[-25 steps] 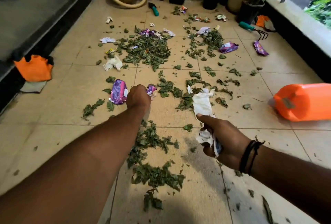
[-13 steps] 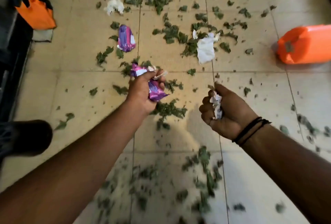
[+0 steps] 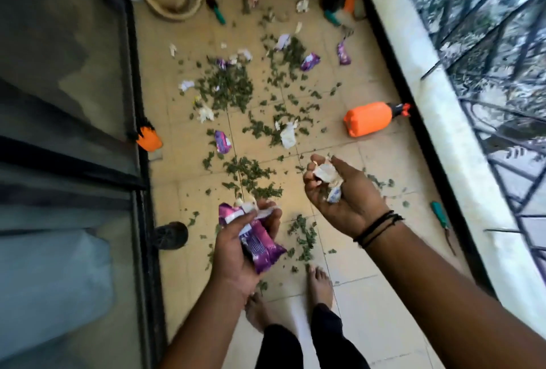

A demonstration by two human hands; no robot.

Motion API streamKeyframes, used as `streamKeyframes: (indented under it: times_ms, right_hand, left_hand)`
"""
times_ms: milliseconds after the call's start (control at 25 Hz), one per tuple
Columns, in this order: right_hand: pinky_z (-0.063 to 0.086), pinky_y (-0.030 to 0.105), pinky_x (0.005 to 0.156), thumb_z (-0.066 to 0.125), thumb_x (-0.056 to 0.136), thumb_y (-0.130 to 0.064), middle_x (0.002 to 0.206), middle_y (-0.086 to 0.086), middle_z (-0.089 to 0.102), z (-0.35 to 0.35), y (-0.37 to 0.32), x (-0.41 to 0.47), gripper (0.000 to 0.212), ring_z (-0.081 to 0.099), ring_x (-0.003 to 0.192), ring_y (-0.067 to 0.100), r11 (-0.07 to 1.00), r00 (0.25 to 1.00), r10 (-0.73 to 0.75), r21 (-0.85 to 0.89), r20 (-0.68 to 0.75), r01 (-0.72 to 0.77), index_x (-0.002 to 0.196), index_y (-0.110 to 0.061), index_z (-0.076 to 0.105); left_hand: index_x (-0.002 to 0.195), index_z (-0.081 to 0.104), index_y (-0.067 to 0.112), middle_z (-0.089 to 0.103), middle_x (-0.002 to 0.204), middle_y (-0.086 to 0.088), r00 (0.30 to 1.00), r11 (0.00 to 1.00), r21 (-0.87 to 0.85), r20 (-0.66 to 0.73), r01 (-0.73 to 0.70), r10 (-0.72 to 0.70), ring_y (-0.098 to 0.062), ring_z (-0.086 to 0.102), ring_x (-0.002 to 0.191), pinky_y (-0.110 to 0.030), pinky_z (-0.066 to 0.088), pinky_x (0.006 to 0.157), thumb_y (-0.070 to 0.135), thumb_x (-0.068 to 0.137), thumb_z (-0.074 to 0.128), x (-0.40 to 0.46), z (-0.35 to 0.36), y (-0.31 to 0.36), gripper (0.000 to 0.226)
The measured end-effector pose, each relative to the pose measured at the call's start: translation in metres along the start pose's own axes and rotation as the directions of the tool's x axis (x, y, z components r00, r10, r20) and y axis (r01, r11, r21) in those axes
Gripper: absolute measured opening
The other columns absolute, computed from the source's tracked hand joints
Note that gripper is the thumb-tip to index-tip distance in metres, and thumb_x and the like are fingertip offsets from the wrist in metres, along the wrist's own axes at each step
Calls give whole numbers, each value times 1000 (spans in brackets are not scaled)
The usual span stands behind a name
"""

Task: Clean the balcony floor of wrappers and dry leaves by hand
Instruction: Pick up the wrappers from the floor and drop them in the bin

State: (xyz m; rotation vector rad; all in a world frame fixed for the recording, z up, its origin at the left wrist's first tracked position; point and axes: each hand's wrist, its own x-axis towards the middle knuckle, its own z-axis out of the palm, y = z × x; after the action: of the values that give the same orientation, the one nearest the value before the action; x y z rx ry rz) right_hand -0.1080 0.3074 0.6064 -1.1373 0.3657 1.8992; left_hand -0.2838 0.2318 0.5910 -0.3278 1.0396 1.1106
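Above the floor [image 3: 369, 294], left hand [image 3: 236, 250] grips purple wrappers [image 3: 260, 246], right hand [image 3: 339, 191] cups white wrappers [image 3: 328, 179]; hold tight, then grab more.

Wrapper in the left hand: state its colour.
Purple with white patches, seen in the head view: the wrapper gripped by the left hand.

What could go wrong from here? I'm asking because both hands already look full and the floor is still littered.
1. The left hand grips a bundle of purple plastic wrappers, and the right hand cups crumpled white paper scraps loosely; reaching for more could spill either.
2. Bare feet stand near scattered dry green leaves, so treading could crush and spread them.
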Motion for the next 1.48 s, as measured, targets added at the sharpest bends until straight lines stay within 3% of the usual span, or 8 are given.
streamKeyframes:
  times_ms: [360, 480, 680, 760, 920, 1240, 1400, 1480]
  right_hand:
    - [62, 41, 74, 49, 95, -35, 94, 21, 75, 20, -23, -270, 52, 75, 80, 36, 948, 934, -308, 146, 181, 285, 82, 7, 77]
    - [62, 49, 78, 55, 96, -38, 120, 24, 68, 6, -18, -311, 49, 68, 104, 41, 863, 851, -494, 226, 179, 453, 109, 7, 67]
    - [54, 55, 94, 103, 35, -28, 137, 27, 58, -43, 36, -359, 102, 52, 131, 43, 657, 679, -721, 450, 141, 605, 121, 10, 65]
    - [53, 54, 94, 96, 51, -32, 137, 25, 59, -62, 73, -379, 83, 56, 128, 43, 566, 621, -782, 475, 51, 674, 117, 9, 69]
    - [59, 51, 84, 66, 73, -29, 122, 27, 68, -115, 153, -425, 51, 71, 101, 43, 281, 462, -866, 578, -191, 766, 104, 11, 73]
    - [27, 47, 120, 28, 109, -33, 156, 26, 36, -244, 335, -469, 56, 40, 144, 36, -109, 185, -895, 600, -406, 793, 151, 2, 34]
    - [56, 44, 97, 99, 53, -23, 124, 25, 67, -243, 423, -507, 74, 69, 111, 35, -326, 157, -666, 473, -729, 819, 116, 4, 72]
    - [62, 42, 82, 103, 33, -21, 111, 22, 73, -255, 480, -507, 77, 74, 97, 33, -455, 102, -556, 405, -825, 793, 101, 3, 78]
  left_hand:
    - [111, 66, -3, 71, 109, -30, 979, 985, 169, 201, -44, 10, -33, 74, 87, -42, 61, 80, 20, 94, 56, -228, 115, 5, 31]
    - [109, 66, -8, 68, 115, -33, 939, 962, 269, 317, 47, -134, -40, 72, 99, -49, 59, 86, 17, 87, 54, -241, 119, -7, 36]
    - [99, 73, -1, 69, 115, -30, 823, 869, 478, 437, 129, -363, -43, 66, 112, -56, 57, 85, 17, 81, 52, -265, 117, -23, 33]
    - [108, 71, 1, 66, 122, -31, 754, 817, 547, 454, 184, -474, -45, 64, 115, -58, 56, 87, 17, 81, 51, -275, 108, -32, 37]
    - [107, 62, 0, 67, 116, -34, 651, 634, 724, 348, 271, -675, -47, 63, 116, -56, 53, 97, 16, 77, 49, -299, 79, -73, 36]
    - [132, 51, -4, 61, 124, -38, 392, 116, 953, -3, 280, -920, -53, 65, 106, -59, 60, 74, 14, 77, 46, -393, -13, -179, 58]
    - [141, 45, -11, 62, 123, -38, 375, -129, 977, -184, 168, -909, -48, 65, 108, -54, 61, 80, 13, 82, 42, -427, -80, -217, 64]
    - [143, 43, -13, 59, 128, -38, 364, -273, 956, -292, 103, -885, -47, 66, 108, -51, 62, 77, 11, 78, 44, -441, -130, -231, 69]
